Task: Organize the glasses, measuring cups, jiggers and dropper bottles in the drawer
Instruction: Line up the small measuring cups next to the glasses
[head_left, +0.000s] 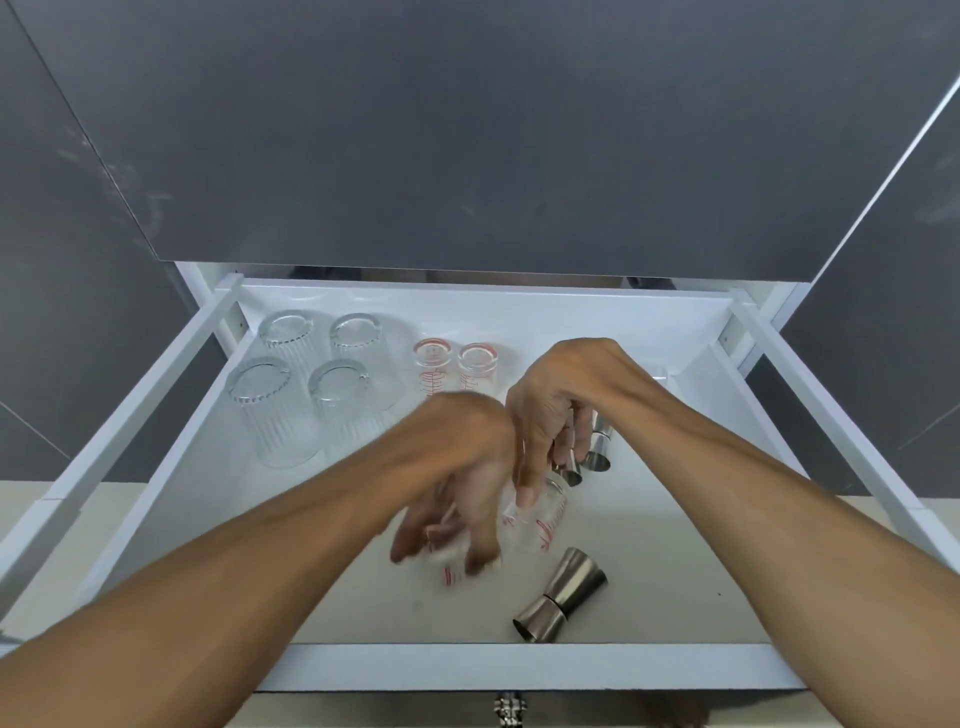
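Honestly nothing readable here. The two upright measuring cups (456, 364) at about 12 o'clock in the drawer (519, 667) have red graduation lines, and so does the measuring cup lying on its side (545, 519) mid-drawer, but any numbers by them are too small and blurry to make out. No brands or labels legible.

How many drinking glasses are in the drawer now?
4, all upside down at the drawer's back left in two rows: back-left glass, back-right glass, front-left glass, front-right glass. The hands could hide more.
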